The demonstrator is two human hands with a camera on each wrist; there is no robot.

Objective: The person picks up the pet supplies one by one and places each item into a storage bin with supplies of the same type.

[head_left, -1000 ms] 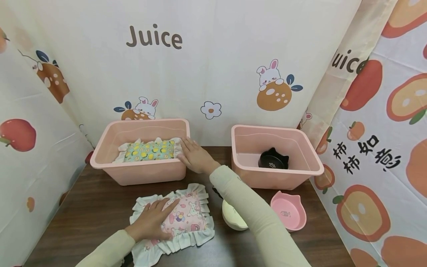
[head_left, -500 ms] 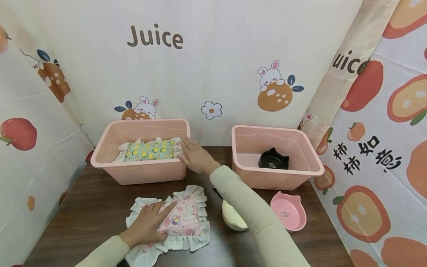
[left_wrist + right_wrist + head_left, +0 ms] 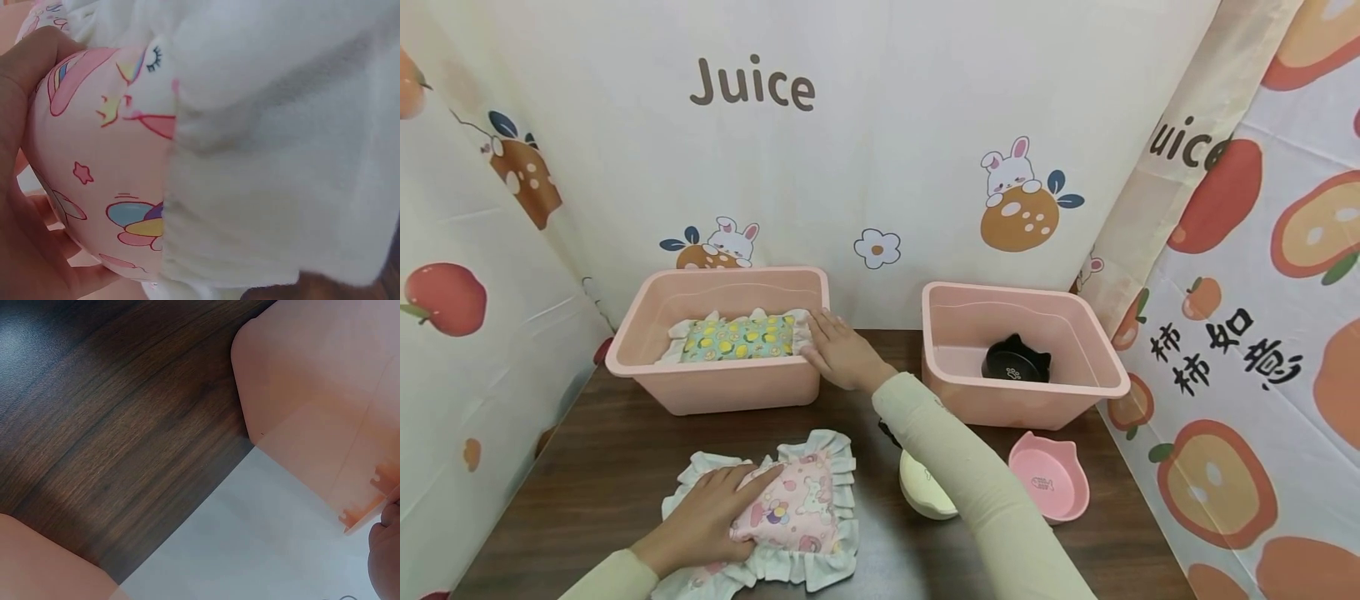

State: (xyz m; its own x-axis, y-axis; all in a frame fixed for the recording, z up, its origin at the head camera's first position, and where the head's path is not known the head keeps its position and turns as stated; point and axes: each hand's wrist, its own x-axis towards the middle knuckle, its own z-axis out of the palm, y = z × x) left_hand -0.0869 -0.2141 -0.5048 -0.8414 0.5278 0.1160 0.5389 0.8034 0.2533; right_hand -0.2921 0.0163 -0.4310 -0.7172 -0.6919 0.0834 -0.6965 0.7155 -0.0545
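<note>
A pink cartoon-print pillow (image 3: 801, 504) with white ruffles lies tilted over the table's front left. My left hand (image 3: 707, 518) grips its left part; the left wrist view shows the thumb and curled fingers around the pink cloth (image 3: 119, 162). My right hand (image 3: 847, 357) rests with extended fingers on the right rim of the left pink bin (image 3: 722, 390). A lemon-print pillow (image 3: 737, 337) with white ruffles lies inside that bin, near the fingertips. In the right wrist view only part of the right hand (image 3: 384, 550) shows, at the bin's edge.
A second pink bin (image 3: 1000, 406) stands at the back right with a black cat-shaped bowl (image 3: 1017, 360) inside. In front of it are a pink cat-shaped bowl (image 3: 1051, 479) and a pale yellow bowl (image 3: 925, 492), partly behind the right sleeve. Printed curtains border the dark wooden table (image 3: 587, 475).
My left hand has drawn the pink pillow to the left and slightly toward me. The right hand has stayed at the left bin's rim.
</note>
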